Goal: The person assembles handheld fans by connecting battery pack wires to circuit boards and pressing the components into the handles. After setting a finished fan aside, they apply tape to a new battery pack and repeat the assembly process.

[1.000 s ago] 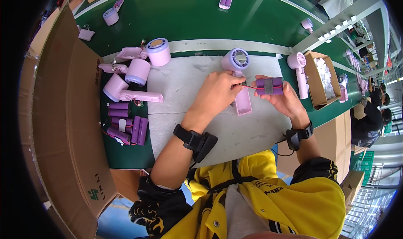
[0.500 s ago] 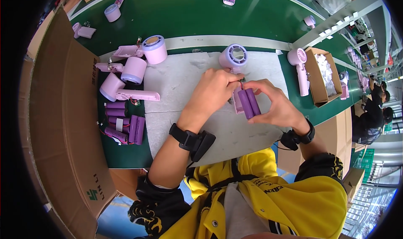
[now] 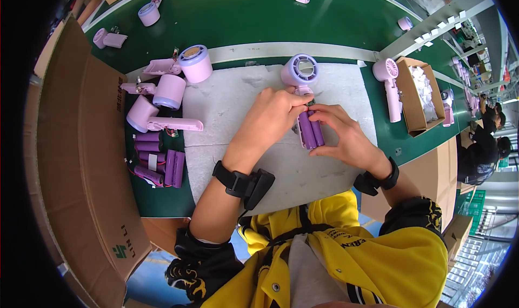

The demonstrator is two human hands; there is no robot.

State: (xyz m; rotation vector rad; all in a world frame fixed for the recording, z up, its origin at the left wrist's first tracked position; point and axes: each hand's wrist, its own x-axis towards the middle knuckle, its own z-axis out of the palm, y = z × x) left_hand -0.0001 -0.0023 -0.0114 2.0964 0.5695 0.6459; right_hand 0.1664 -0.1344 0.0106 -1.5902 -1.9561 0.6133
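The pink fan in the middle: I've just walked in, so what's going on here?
A person has the pink fan on a grey mat. The right grip holds a purple battery pair over the fan's open handle; whether it is fully seated is unclear. The left grip is near the handle's top. More purple batteries lie to the left.

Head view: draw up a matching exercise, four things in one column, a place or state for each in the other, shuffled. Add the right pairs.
Things
1. left hand
2. right hand
3. open carton
4. loose batteries

Places and states
A. thumb and fingers on the battery pair
B. lying to the left of the grey mat
C. fingers at the neck of the middle fan
D. to the right of the grey mat, with white pieces inside

Right pairs: 1-C, 2-A, 3-D, 4-B
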